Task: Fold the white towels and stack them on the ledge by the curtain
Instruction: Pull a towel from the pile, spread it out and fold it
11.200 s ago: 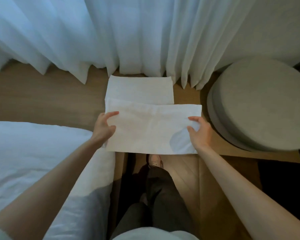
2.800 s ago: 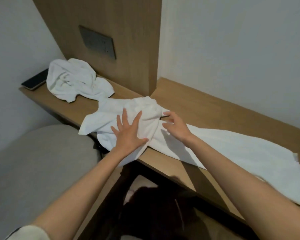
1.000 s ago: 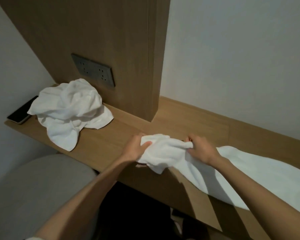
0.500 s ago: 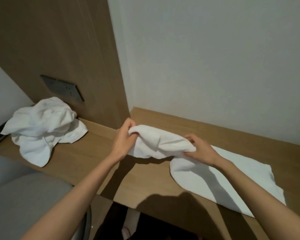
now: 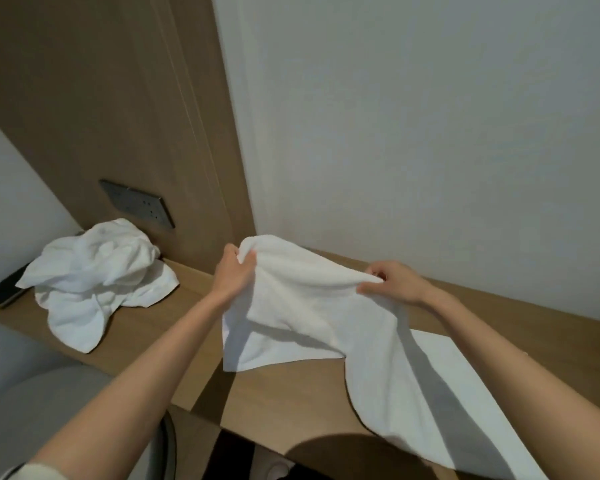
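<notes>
A white wall (image 5: 430, 116) and a wooden wall panel (image 5: 101, 98) are filling the upper view, and a wooden counter (image 5: 291, 393) is running below them from left to right. A long white towel (image 5: 312, 306) is hanging from both hands at its upper end, while its far end is trailing flat along the counter toward the lower right. Its long axis is therefore running away from the fingers toward the right arm's side, so the coming straightening looks to be a matter of drawing that trailing length in. A grey upholstered seat (image 5: 49, 410) is sitting below the counter's left end. A second, crumpled towel (image 5: 97, 275) is lying on the counter well apart to the left, nearer the left arm, under a grey socket plate (image 5: 137, 204) and just beside a dark flat device (image 5: 2, 291). No basket or bin is showing, and neither is the curtain. The left hand (image 5: 232, 271) is gripping the towel's bunched top corner with curled fingers. The right hand (image 5: 392, 282) is pinching the upper edge between thumb and fingertips.
</notes>
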Available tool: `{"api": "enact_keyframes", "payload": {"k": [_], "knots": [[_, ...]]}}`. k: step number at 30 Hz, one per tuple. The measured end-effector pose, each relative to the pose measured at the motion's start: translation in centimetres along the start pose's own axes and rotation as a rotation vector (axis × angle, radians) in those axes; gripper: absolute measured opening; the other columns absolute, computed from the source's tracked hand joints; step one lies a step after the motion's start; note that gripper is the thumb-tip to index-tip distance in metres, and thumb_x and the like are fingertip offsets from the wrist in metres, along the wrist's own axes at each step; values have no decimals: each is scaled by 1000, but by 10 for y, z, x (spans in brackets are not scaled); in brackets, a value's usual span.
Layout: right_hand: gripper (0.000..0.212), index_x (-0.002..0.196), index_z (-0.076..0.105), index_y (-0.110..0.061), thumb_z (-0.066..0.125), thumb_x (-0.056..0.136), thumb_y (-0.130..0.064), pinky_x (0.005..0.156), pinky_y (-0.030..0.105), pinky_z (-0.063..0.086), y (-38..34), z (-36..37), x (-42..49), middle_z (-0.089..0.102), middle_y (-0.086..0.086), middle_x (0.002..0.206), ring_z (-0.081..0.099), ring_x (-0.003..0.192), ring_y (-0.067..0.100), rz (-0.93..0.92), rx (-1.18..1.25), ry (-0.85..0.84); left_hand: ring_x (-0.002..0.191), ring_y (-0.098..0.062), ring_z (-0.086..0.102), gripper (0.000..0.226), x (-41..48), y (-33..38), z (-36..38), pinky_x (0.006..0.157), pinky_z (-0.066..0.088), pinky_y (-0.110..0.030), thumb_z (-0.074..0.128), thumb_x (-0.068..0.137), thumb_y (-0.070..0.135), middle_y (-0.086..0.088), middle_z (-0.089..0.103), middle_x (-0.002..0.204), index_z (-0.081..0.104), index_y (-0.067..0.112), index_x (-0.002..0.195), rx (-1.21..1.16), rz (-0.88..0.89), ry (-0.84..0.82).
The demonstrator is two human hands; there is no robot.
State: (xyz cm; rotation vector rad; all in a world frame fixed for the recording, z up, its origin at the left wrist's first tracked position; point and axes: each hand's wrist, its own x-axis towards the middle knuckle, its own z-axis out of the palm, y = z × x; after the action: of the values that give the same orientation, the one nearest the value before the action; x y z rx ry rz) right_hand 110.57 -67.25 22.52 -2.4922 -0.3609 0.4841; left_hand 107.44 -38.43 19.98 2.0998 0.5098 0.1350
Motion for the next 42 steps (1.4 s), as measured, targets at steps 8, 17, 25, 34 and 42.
{"api": "enact_keyframes", "payload": {"k": [8, 17, 25, 34, 42], "knots": [[42, 127, 57, -25, 61, 87, -13, 93, 36, 33, -10, 5, 54, 56, 6, 121, 43, 115, 28, 144, -207, 631, 130, -27, 39, 53, 56, 1, 33, 104, 35, -34, 45, 99, 22, -13, 37, 144, 25, 4, 144, 65, 151, -1], [22, 109, 66, -20, 48, 97, -17, 75, 19, 41, -6, 78, 40, 65, -2, 105, 56, 88, 11, -37, 53, 142, 100, -15, 40, 14, 24, -55, 77, 83, 39, -27, 55, 92, 31, 5, 47, 104, 49, 22, 100, 355, 567, -120], [44, 141, 40, -25, 37, 100, -10, 114, 35, 25, 18, 125, 5, 43, 3, 144, 42, 128, 22, 131, -218, -261, 128, -22, 29, 35, -31, -102, 83, 108, 31, -35, 47, 98, 31, 1, 35, 141, 46, 30, 133, 749, 490, -574], [56, 140, 37, -27, 50, 87, -14, 114, 61, -4, 22, 154, -41, 34, 10, 139, 22, 135, 30, 32, -694, -237, 108, -20, 37, 25, -79, -120, 50, 87, 31, -23, 45, 89, -3, -2, 42, 109, 58, 13, 102, 704, 414, -563], [63, 141, 28, -19, 50, 83, -5, 111, 57, 8, 8, 199, -88, 50, 4, 125, 43, 119, 25, -103, -725, -86, 77, -30, 51, 45, -111, -132, 14, 66, 41, -36, 53, 73, 5, -4, 45, 112, 43, 12, 116, 112, -258, -450]]}}
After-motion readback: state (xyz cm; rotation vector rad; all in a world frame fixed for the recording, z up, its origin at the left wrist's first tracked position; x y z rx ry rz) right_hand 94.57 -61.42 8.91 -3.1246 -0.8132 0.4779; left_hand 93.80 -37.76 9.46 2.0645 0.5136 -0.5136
